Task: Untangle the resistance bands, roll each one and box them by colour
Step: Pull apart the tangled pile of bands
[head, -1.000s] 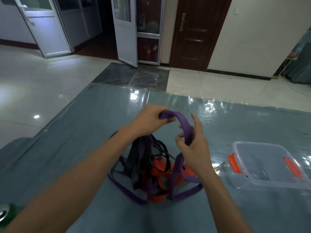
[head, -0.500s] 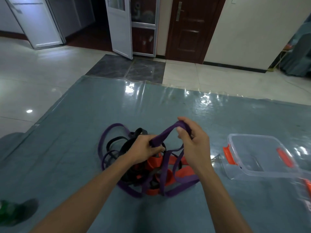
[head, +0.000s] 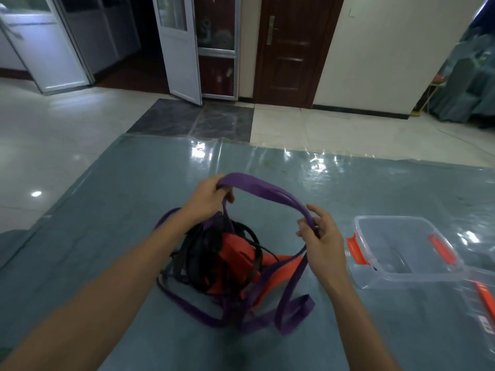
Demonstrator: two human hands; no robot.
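Note:
A tangle of resistance bands lies on the grey-blue table (head: 107,236): orange bands (head: 235,253), thin black bands (head: 195,253) and purple loops. One purple band (head: 262,187) arches in the air above the pile. My left hand (head: 211,195) grips its left end, fingers closed around it. My right hand (head: 321,234) pinches its right end between thumb and fingers, lower and to the right. The band's lower part (head: 292,303) trails down under my right hand to the table and runs into the tangle.
A clear plastic box (head: 380,271) with orange clips stands open to the right of the pile. Part of another clear box (head: 479,303) shows at the right edge. The table's far edge lies ahead, with tiled floor and doors beyond.
My hands have moved apart, the left up and back, the right to the right, stretching the purple band into a wide arch. More of it has come out of the tangle.

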